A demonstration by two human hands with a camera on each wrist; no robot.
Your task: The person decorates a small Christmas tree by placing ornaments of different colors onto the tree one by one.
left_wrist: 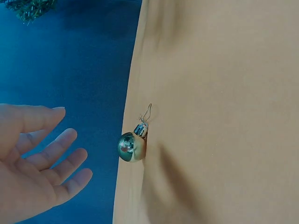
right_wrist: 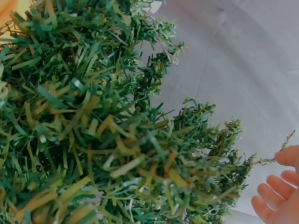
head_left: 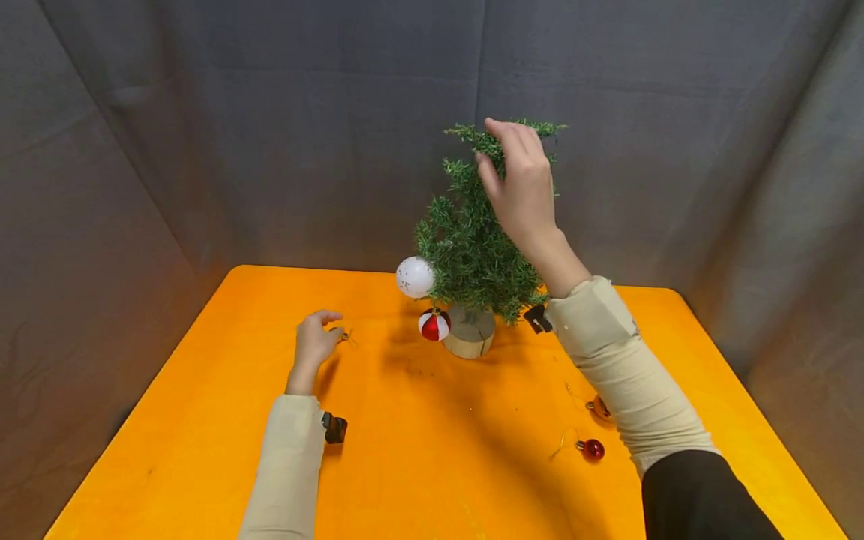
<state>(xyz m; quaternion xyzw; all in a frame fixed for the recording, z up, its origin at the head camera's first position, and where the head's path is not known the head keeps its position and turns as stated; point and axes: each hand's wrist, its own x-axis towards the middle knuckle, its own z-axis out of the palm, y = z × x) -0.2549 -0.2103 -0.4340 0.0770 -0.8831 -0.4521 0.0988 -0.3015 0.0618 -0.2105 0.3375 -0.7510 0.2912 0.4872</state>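
My left hand [head_left: 316, 343] hovers low over the left part of the table, fingers relaxed and apart. Just beyond its fingertips lies a small shiny bauble [left_wrist: 132, 147] with a metal cap and a thread loop; the hand hides most of it in the head view. Up at the top of a small artificial Christmas tree [head_left: 472, 232], my right hand [head_left: 523, 180] has its thumb and fingers spread apart. A thin twig [right_wrist: 266, 161] reaches to the fingertips in the right wrist view. A white ball [head_left: 415, 277] and a red-and-white ball [head_left: 434, 324] hang on the tree's left side.
The tree stands on a round wooden base [head_left: 466, 346] toward the back of the orange table [head_left: 405, 465]. A red bauble [head_left: 593, 450] and an orange bauble [head_left: 601, 408] lie at the right, near the right sleeve. Grey cloth [head_left: 304, 150] hangs behind and at both sides.
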